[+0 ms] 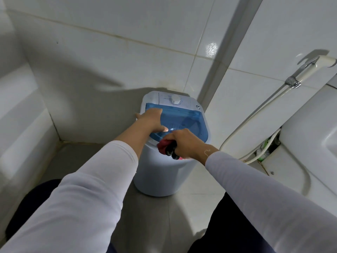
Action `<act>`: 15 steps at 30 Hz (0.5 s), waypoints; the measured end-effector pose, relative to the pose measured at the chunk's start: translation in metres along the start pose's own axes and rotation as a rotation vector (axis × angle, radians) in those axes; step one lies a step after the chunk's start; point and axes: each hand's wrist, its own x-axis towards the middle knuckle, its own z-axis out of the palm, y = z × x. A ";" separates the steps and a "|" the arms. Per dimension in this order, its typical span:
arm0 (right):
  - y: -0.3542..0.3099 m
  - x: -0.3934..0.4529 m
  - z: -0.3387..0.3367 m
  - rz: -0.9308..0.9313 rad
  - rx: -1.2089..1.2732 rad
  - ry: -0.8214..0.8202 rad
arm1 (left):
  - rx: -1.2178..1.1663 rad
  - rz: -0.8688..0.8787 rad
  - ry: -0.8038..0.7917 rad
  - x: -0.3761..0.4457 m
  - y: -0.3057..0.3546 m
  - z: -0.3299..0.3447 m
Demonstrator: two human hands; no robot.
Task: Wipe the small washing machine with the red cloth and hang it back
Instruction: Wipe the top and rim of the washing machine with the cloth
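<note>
The small washing machine [162, 178] is a pale blue tub with a clear blue lid [184, 119] and a white dial [175, 100], standing on the floor in the tiled corner. My left hand [152, 121] lies flat on the lid's left side, fingers spread over the rim. My right hand [184, 141] is closed on the bunched red cloth [165, 146], which also shows dark patches, and presses it against the machine's front rim just below the lid.
A toilet [308, 136] stands close on the right, with a bidet sprayer [308, 70] hung on the wall and its hose [255, 117] looping down beside the machine. A white tiled ledge [23, 115] runs along the left. My knees are at the bottom.
</note>
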 end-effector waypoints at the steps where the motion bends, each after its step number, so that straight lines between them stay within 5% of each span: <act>1: 0.004 0.000 -0.006 0.006 0.032 -0.041 | -0.036 -0.007 0.036 -0.005 -0.003 0.001; 5: 0.040 -0.002 -0.029 0.080 0.310 -0.221 | -0.243 -0.066 0.196 -0.021 -0.014 0.008; 9: 0.075 -0.005 -0.048 0.194 0.847 -0.292 | -0.531 -0.161 0.374 -0.052 -0.022 0.033; 15: 0.104 0.010 -0.068 0.248 1.244 -0.423 | -0.777 -0.383 0.351 -0.100 0.010 0.079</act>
